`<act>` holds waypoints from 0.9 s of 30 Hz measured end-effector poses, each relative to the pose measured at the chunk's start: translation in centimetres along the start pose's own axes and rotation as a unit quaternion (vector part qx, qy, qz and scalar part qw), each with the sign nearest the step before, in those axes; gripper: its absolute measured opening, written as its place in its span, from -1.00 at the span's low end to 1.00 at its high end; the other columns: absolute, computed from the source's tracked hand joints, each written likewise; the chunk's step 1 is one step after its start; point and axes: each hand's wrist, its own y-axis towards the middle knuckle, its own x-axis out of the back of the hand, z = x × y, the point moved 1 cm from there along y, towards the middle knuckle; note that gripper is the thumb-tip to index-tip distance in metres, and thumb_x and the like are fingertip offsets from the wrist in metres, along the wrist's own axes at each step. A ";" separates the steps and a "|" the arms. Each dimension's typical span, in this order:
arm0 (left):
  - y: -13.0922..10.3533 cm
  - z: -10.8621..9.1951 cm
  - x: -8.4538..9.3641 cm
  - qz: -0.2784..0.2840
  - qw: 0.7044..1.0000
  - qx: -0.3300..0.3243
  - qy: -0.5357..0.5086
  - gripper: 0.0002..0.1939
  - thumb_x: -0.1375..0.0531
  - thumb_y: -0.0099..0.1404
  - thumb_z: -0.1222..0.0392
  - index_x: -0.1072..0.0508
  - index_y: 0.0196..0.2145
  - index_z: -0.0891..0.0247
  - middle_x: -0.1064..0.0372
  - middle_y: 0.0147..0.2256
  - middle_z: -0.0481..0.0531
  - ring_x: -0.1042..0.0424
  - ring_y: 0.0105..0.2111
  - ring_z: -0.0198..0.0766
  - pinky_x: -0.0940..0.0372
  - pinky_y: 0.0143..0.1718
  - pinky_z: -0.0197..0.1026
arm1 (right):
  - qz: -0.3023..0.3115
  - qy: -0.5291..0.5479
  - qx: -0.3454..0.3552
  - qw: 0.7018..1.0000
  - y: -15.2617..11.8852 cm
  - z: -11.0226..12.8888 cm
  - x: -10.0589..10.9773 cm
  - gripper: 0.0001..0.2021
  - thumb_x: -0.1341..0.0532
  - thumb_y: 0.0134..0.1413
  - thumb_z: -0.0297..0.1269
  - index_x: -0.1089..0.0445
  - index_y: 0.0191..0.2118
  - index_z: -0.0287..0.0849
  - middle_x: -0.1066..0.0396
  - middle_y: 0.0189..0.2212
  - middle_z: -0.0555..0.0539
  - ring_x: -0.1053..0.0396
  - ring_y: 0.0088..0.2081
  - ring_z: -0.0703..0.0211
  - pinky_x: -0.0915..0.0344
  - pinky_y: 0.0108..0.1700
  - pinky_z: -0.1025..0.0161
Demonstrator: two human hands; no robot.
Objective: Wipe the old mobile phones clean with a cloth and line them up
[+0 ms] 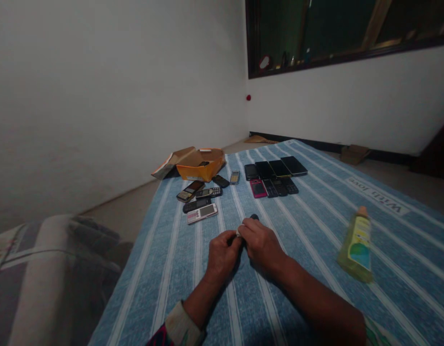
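Note:
My left hand [222, 253] and my right hand [262, 244] meet over the middle of the striped blue cloth [185, 269], fingers closed and pinched together. Between the fingertips shows a small whitish bit [238, 234], too little of it to name. A dark rounded end [255, 217] sticks out just past my right hand; most of it is hidden. Left of the hands lies a white and pink keypad phone [202, 214], with a black phone [196, 205], a grey phone [209, 192] and a brown-edged phone [190, 191] behind it.
An orange cardboard box [200, 172] stands open at the far left edge. Several phones lie in two rows at the back right, among them a pink one [258, 189] and a large black one [294, 166]. A bottle of yellow-green liquid [357, 247] is at the right.

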 end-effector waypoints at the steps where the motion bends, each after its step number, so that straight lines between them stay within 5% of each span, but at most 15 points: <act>1: 0.0 0.0 0.0 -0.003 1.000 -0.004 0.004 -0.76 -0.12 0.12 0.09 -0.49 -0.51 0.27 -0.41 -0.54 -0.06 -0.37 -0.49 -0.25 -0.24 -0.39 -0.24 | -0.013 -0.004 0.002 1.000 0.0 0.0 -0.1 -0.81 -0.06 0.18 -0.55 -0.37 -0.32 -0.20 -0.35 -0.32 -0.10 -0.24 -0.29 0.11 -0.20 -0.26 0.23; 7: 0.0 0.4 0.0 -0.006 1.000 -0.023 0.016 -0.75 -0.12 0.16 0.08 -0.49 -0.51 0.27 -0.46 -0.51 -0.02 -0.42 -0.46 -0.21 -0.30 -0.37 -0.20 | 0.003 -0.036 0.034 0.999 0.0 0.3 -1.0 -0.82 -0.09 0.18 -0.56 -0.40 -0.27 -0.20 -0.37 -0.29 -0.10 -0.25 -0.30 0.12 -0.18 -0.29 0.23; 18: -0.2 0.5 0.0 -0.006 0.997 -0.062 0.037 -0.75 -0.18 0.17 0.08 -0.59 -0.36 0.27 -0.51 -0.45 0.07 -0.47 -0.41 -0.14 -0.33 -0.34 -0.15 | 0.021 -0.086 -0.116 0.989 0.4 -3.4 -0.2 -0.79 -0.08 0.10 -0.62 -0.40 -0.33 -0.21 -0.39 -0.28 -0.15 -0.28 -0.24 0.08 -0.19 -0.22 0.23; 24: 0.0 0.4 0.2 0.001 0.997 -0.063 0.033 -0.76 -0.15 0.18 0.11 -0.59 -0.36 0.24 -0.53 -0.41 0.05 -0.48 -0.37 -0.16 -0.35 -0.27 -0.15 | 0.005 -0.020 0.010 1.000 -0.1 -0.8 -1.1 -0.81 -0.07 0.18 -0.55 -0.40 -0.29 -0.20 -0.37 -0.31 -0.12 -0.27 -0.24 0.10 -0.21 -0.15 0.23; 27: -0.1 0.4 0.2 0.004 0.998 -0.060 0.031 -0.76 -0.15 0.18 0.10 -0.58 -0.35 0.25 -0.53 -0.42 0.04 -0.47 -0.39 -0.18 -0.35 -0.30 -0.17 | 0.017 -0.039 -0.012 0.999 0.0 -0.9 -1.0 -0.82 -0.08 0.17 -0.55 -0.39 -0.32 -0.20 -0.38 -0.31 -0.11 -0.27 -0.25 0.10 -0.21 -0.18 0.24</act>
